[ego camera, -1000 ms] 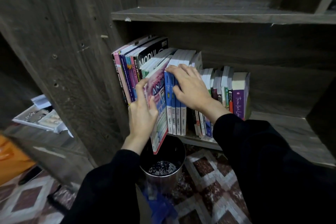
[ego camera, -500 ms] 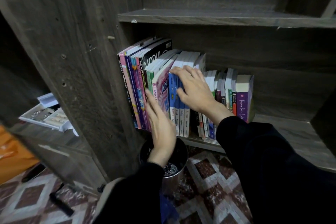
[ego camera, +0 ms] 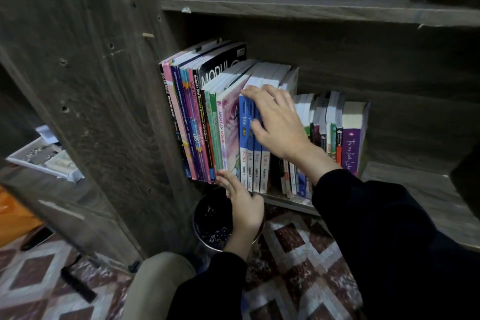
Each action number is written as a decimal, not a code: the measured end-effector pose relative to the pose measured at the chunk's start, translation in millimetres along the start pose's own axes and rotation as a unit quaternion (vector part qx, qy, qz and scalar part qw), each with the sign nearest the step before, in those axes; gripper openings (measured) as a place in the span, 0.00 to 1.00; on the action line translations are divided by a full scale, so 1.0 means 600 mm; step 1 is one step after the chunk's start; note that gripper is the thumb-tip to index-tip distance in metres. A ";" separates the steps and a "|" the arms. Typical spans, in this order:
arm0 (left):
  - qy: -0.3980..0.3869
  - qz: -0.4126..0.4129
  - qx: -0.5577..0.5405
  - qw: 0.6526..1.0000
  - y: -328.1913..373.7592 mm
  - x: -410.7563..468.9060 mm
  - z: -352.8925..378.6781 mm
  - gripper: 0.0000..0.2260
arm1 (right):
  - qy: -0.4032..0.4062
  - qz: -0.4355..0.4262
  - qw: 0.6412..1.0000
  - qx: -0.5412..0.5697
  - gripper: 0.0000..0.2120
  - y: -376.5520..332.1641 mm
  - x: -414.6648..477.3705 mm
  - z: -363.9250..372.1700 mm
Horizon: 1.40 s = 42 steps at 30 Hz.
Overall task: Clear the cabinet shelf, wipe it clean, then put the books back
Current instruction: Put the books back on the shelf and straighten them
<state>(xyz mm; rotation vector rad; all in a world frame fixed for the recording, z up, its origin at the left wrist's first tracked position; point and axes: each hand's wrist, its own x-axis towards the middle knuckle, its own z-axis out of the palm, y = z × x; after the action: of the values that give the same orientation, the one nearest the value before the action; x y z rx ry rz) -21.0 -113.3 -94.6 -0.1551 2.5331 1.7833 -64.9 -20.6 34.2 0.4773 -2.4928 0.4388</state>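
- Seating pink-spined paperback [ego camera: 228,135] into the row on dark wooden cabinet shelf [ego camera: 415,189].
- Left hand [ego camera: 242,212]: straight fingers on its spine foot; push square.
- Right hand [ego camera: 279,125]: open, spread over blue-spined books [ego camera: 250,156]; brace them upright.

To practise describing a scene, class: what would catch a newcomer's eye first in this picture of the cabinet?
The row of colourful books standing on the shelf draws the eye first, packed from the cabinet's left wall to a purple book at the right end. The right hand lies over the tops of the blue books, while the left hand touches the foot of the pink book. A metal bin stands below the shelf.
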 end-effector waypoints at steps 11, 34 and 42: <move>-0.099 -0.157 -0.133 0.973 0.058 0.047 0.005 0.49 | 0.021 -0.004 1.000 0.000 0.25 0.004 0.003 0.012; 0.071 0.266 0.342 0.899 0.224 0.060 -0.186 0.27 | 0.055 -0.003 0.994 -0.092 0.24 0.003 0.010 0.033; 0.112 0.313 0.313 0.890 0.185 0.048 -0.183 0.20 | 0.043 -0.017 0.995 -0.087 0.22 0.004 0.007 0.023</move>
<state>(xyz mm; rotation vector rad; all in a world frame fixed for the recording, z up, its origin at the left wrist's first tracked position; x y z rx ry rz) -58.4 -181.1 43.7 0.5688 3.4475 0.9566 -75.8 -25.0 25.4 0.4224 -2.4088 0.2214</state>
